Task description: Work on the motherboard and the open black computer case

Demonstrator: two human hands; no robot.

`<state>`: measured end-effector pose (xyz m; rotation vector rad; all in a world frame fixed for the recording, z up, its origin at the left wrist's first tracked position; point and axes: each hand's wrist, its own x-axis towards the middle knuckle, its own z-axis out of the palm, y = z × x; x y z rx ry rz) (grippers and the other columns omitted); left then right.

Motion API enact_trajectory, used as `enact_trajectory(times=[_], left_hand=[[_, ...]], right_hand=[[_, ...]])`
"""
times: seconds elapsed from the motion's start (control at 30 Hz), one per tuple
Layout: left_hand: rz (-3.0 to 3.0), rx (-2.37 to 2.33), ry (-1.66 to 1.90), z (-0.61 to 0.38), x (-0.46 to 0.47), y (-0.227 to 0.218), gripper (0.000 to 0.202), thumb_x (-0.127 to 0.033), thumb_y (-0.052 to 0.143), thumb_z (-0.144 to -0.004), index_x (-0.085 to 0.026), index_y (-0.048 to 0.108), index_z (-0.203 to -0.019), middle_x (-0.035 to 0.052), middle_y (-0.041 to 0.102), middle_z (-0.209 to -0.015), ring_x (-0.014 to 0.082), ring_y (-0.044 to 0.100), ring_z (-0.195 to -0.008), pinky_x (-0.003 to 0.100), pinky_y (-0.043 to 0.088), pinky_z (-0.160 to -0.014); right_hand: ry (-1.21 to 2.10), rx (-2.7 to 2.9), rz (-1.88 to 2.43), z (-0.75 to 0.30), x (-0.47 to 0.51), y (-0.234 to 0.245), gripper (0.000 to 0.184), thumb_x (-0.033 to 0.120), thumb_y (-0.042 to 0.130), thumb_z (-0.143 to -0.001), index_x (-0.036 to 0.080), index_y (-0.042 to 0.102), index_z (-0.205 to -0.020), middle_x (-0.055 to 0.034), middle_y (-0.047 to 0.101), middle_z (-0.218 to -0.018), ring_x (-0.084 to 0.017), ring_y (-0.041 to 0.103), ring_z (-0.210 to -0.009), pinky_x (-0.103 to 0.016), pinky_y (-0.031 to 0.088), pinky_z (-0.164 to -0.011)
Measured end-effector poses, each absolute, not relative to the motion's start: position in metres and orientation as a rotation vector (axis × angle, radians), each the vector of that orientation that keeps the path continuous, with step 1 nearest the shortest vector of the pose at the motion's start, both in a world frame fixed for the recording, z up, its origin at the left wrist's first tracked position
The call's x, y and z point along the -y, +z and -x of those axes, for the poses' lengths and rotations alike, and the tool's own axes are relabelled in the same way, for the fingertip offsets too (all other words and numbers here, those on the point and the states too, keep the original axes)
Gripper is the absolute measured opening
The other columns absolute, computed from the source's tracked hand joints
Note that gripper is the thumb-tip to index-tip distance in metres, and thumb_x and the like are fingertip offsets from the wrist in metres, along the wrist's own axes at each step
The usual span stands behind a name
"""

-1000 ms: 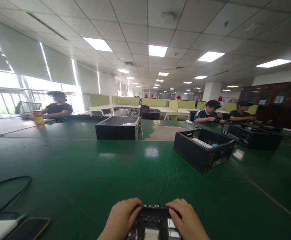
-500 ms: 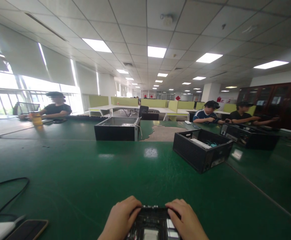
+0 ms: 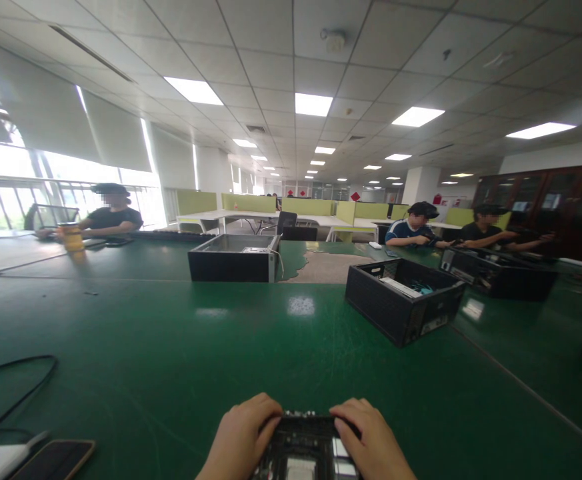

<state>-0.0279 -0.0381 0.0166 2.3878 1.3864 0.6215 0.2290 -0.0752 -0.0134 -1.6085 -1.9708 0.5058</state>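
Observation:
At the bottom middle of the head view lies a dark computer motherboard (image 3: 311,441), with a pale square part near its centre and light strips on its right side. My left hand (image 3: 248,430) is closed on its far left corner, thumb along the near side. On the opposite corner my right hand (image 3: 369,433) grips in the same way, fingers curled over the far edge. The lower part of the board runs out of the picture. Whether it rests on the table or is lifted slightly, I cannot tell.
The green table (image 3: 181,360) carries an open black computer case (image 3: 385,307) at right and another case (image 3: 233,267) farther back. A phone (image 3: 55,460), a white device (image 3: 1,460) and a black cable (image 3: 45,380) lie at near left. Several people sit across the table.

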Motion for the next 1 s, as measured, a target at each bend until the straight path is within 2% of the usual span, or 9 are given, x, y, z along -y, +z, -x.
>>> enact_trajectory(times=[0.6, 1.0], left_hand=[[-2.367, -1.397, 0.585, 0.0277, 0.0412, 0.0228, 0.022, -0.02, 0.049, -0.082, -0.028, 0.068, -0.091, -0.0014, 0.069, -0.094, 0.0157, 0.062, -0.087, 0.025, 0.043, -0.076], [-2.402, -1.394, 0.565, 0.0269, 0.0401, 0.0207, 0.023, -0.021, 0.046, -0.085, -0.028, 0.067, -0.092, -0.0006, 0.068, -0.095, 0.0156, 0.062, -0.088, 0.024, 0.043, -0.077]], right_hand=[[0.528, 1.972, 1.606, -0.228, 0.0749, -0.0118, 0.032, 0.036, 0.042, -0.092, 0.026, 0.07, -0.105, -0.0024, 0.068, -0.106, -0.019, 0.056, -0.101, -0.03, 0.038, -0.089], [0.528, 1.944, 1.623, -0.2283, 0.074, -0.0136, 0.032, 0.036, 0.043, -0.091, 0.025, 0.068, -0.108, -0.003, 0.067, -0.108, -0.02, 0.056, -0.104, -0.03, 0.037, -0.091]])
